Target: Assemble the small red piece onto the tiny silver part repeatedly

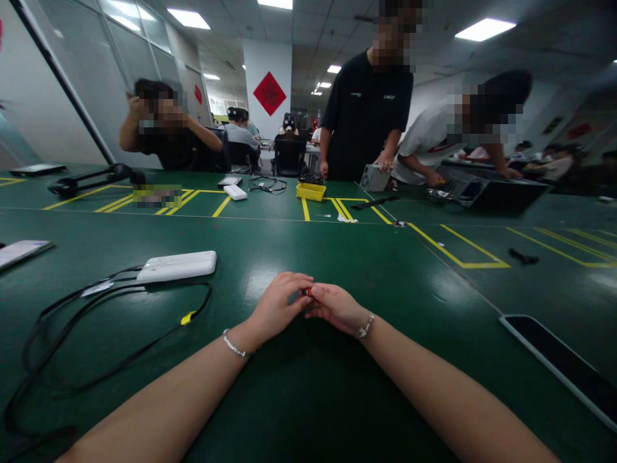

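Orange-and-black piece [306, 292], right of the white power bank [179, 265], is pinched by fingertips of left hand [278, 303] and right hand [340, 309]; I'd keep both holds light, steady.

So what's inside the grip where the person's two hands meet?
A small orange-and-dark item shows between the left hand and the right hand. The hands cover its ends, so its full shape and what it is can't be told.
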`<state>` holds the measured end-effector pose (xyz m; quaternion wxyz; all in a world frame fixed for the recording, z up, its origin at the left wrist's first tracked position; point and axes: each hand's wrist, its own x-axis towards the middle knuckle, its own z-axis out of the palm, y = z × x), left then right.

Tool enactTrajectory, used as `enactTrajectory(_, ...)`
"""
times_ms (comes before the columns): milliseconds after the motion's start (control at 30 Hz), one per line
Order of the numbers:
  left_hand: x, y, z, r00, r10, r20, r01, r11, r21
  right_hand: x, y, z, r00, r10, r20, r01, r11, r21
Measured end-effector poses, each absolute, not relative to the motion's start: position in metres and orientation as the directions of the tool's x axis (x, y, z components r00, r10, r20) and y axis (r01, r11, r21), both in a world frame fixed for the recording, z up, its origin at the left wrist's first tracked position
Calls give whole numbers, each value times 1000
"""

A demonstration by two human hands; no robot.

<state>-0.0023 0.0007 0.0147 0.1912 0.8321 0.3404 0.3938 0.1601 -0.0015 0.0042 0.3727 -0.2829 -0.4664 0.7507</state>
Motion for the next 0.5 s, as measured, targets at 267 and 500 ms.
enactTrajectory(267, -2, 1, 14, 468, 701, 538, 398, -711, 579, 161, -1, 3, -559, 825, -79, -279, -277, -919)
enactTrajectory(500, -3, -2, 16, 501, 695, 516, 354, -708, 611, 164, -1, 3, -595, 801, -65, -293, -292, -910)
